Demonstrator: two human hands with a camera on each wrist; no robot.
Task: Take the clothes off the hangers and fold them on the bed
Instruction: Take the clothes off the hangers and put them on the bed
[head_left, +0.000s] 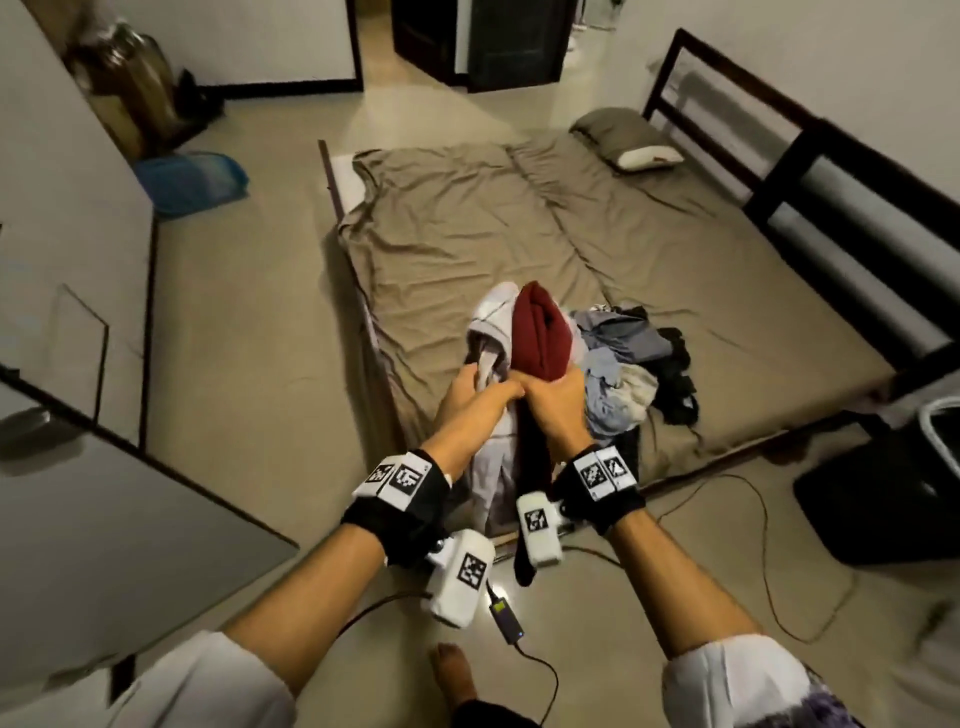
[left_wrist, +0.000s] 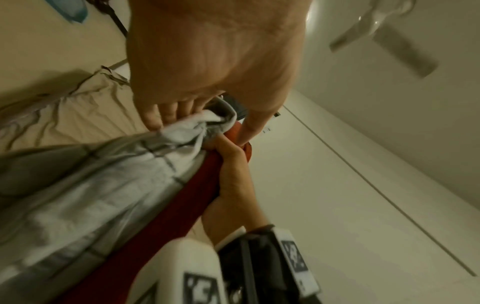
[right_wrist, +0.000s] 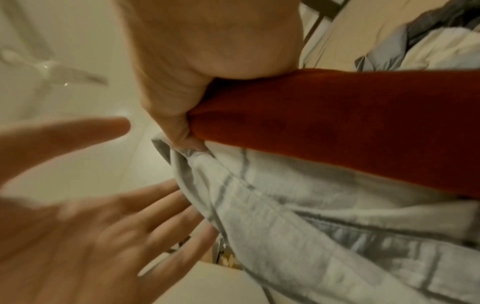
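In the head view I hold up a bundle of clothes over the near corner of the bed. The bundle holds a white grey-checked shirt and a dark red garment. My right hand grips the red garment in a fist, also seen as the right hand from the left wrist. My left hand has straight, spread fingers touching the white shirt. The hangers are hidden in the cloth.
A loose pile of blue, grey and black clothes lies on the bed beside the bundle. A pillow sits at the far end. On the floor are a blue basin, a cable with an adapter and a dark bin.
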